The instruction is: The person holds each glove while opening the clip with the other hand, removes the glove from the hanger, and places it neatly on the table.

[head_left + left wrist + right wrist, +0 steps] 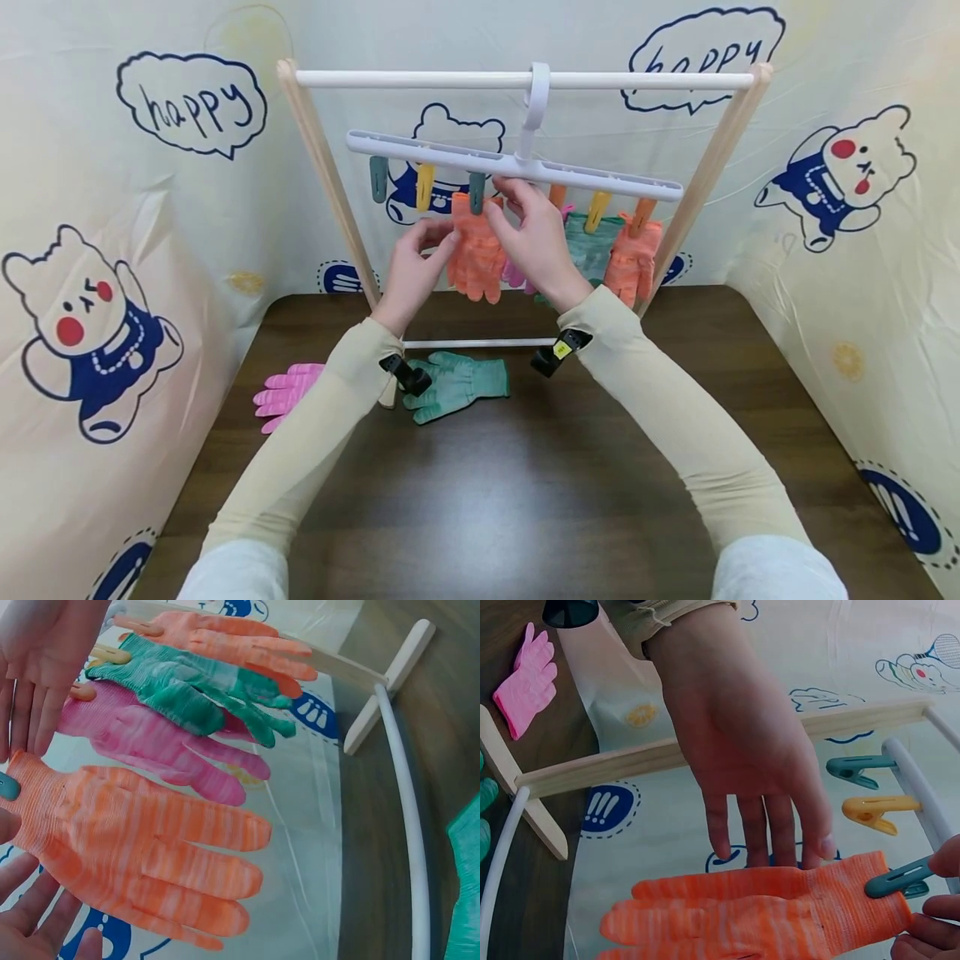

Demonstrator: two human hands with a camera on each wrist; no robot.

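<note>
An orange glove (480,260) hangs fingers-down from a teal clip (477,193) on the tilted grey hanger (442,155). Its cuff sits in the clip, as the right wrist view shows. Beside the glove's left edge is my left hand (412,271), its fingers extended and loose. My right hand (538,243) is at the cuff's right side. The right thumb (948,856) is by the clip's end; whether it presses there I cannot tell. Farther right hang a pink glove (142,735), a green glove (588,246) and another orange glove (633,260).
The hanger hooks over the white top bar (412,80) of a wooden rack. A teal clip (379,179) and a yellow clip (425,187) hang on its left end without gloves. A pink glove (285,392) and a green glove (457,383) lie on the dark table (480,500).
</note>
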